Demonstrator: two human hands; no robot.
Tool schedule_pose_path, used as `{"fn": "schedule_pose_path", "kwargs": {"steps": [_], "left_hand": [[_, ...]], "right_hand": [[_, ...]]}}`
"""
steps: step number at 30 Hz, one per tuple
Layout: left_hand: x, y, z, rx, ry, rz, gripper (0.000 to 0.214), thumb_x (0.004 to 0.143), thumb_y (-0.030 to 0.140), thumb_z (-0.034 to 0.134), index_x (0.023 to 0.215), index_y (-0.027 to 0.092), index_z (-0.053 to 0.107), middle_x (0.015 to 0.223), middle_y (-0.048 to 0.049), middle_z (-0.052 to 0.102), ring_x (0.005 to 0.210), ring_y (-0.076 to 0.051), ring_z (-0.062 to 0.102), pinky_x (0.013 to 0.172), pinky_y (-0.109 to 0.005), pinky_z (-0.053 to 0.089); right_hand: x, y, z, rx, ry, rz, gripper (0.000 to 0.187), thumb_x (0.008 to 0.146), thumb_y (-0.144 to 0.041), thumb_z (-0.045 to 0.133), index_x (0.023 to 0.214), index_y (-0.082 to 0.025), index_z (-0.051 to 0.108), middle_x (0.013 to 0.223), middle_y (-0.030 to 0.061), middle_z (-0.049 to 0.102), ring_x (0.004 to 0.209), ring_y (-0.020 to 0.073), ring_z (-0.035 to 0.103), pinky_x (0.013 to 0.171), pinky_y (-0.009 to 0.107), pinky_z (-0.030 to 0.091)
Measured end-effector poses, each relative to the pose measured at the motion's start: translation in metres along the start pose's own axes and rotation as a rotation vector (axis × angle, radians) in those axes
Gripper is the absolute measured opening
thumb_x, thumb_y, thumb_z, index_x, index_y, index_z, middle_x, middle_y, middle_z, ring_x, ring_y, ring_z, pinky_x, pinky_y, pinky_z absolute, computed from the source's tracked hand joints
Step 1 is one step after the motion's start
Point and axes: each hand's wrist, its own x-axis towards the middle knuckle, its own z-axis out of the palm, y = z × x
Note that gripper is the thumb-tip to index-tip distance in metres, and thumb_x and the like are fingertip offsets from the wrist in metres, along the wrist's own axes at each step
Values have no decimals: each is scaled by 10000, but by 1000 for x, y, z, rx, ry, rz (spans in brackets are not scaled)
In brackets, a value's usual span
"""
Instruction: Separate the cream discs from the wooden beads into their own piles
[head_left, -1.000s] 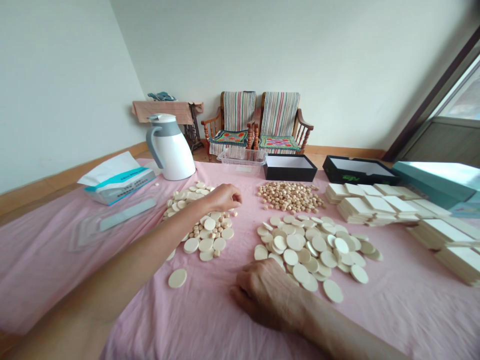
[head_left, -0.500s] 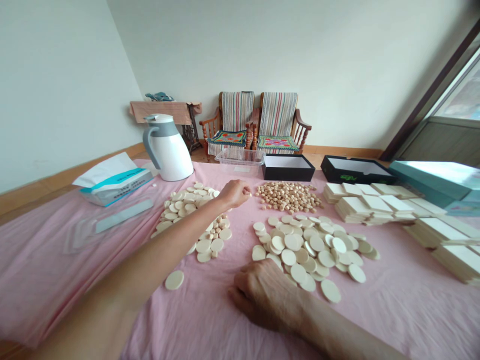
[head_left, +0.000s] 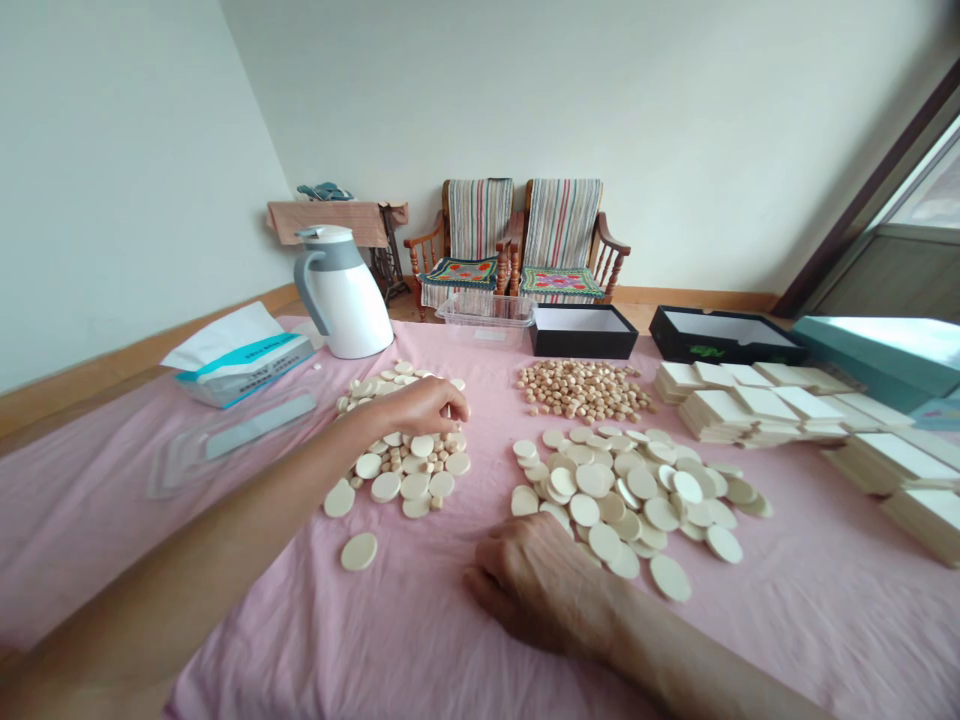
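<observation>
My left hand (head_left: 421, 406) reaches out over the left pile of pale discs and small round plugs (head_left: 405, 462). Its fingers curl downward in a pinch; what they hold, if anything, is hidden. My right hand (head_left: 541, 578) rests knuckles up on the pink cloth (head_left: 420, 640), fingers curled under, at the near edge of a larger heap of pale discs (head_left: 637, 495). One single disc (head_left: 358, 551) lies apart near the left forearm. A heap of small tan plugs (head_left: 581, 390) lies beyond the discs.
A white jug (head_left: 339, 293) and a tissue pack (head_left: 240, 365) stand at the far left. A clear tub (head_left: 485, 318), two black boxes (head_left: 583, 332) and a teal box (head_left: 877, 350) line the back. Stacks of pale rectangular tiles (head_left: 757, 412) fill the right side.
My left hand went from the left pile toward the tan plugs, then came back down onto the left pile. My right hand stayed where it was.
</observation>
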Motion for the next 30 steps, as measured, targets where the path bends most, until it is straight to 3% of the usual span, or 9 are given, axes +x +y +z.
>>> {"fn": "schedule_pose_path", "kwargs": {"steps": [8, 12, 18, 20, 23, 27, 30], "left_hand": [[3, 6, 13, 118, 38, 16, 234, 615, 40, 544, 677, 188, 715, 717, -10, 727, 687, -146, 649, 654, -197, 438], [16, 9, 14, 156, 88, -22, 225, 628, 48, 550, 700, 181, 717, 731, -16, 724, 686, -152, 649, 634, -206, 446], [47, 14, 20, -104, 454, -119, 267, 745, 100, 544, 957, 137, 703, 917, -45, 736, 798, -140, 673, 719, -198, 504], [47, 13, 17, -125, 511, -118, 296, 758, 95, 525, 995, 146, 694, 967, -37, 731, 829, -136, 671, 737, -198, 507], [32, 7, 10, -40, 457, -142, 256, 739, 97, 530, 900, 158, 719, 905, -27, 736, 794, -144, 663, 716, -206, 498], [5, -2, 1, 63, 221, -157, 237, 673, 83, 555, 803, 165, 735, 800, -13, 730, 726, -142, 648, 638, -190, 457], [-6, -4, 0, 131, 120, -108, 245, 654, 91, 561, 797, 174, 743, 784, -13, 723, 711, -142, 636, 616, -192, 429]], "right_hand": [[1, -2, -4, -2, -8, 26, 339, 916, -256, 411, 659, -168, 614, 647, 27, 671, 522, 113, 560, 519, 280, 275], [0, -1, -4, -2, 0, 15, 337, 915, -254, 412, 657, -169, 612, 634, 27, 665, 501, 109, 541, 510, 287, 258], [0, -1, -2, 31, 6, 25, 331, 919, -262, 415, 667, -170, 609, 658, 28, 672, 530, 110, 551, 524, 282, 276], [0, -1, -2, 34, 2, 29, 332, 919, -264, 414, 667, -170, 608, 664, 26, 674, 540, 111, 559, 530, 279, 285], [1, -1, -3, 34, -8, 36, 338, 919, -262, 410, 659, -171, 606, 662, 26, 673, 544, 114, 566, 534, 279, 294], [2, -1, -2, 49, -12, 42, 329, 913, -252, 422, 656, -168, 610, 666, 28, 677, 552, 115, 572, 537, 275, 301], [2, -1, -2, 65, -8, 45, 325, 907, -243, 435, 649, -162, 615, 662, 35, 677, 549, 112, 567, 541, 271, 303]]}}
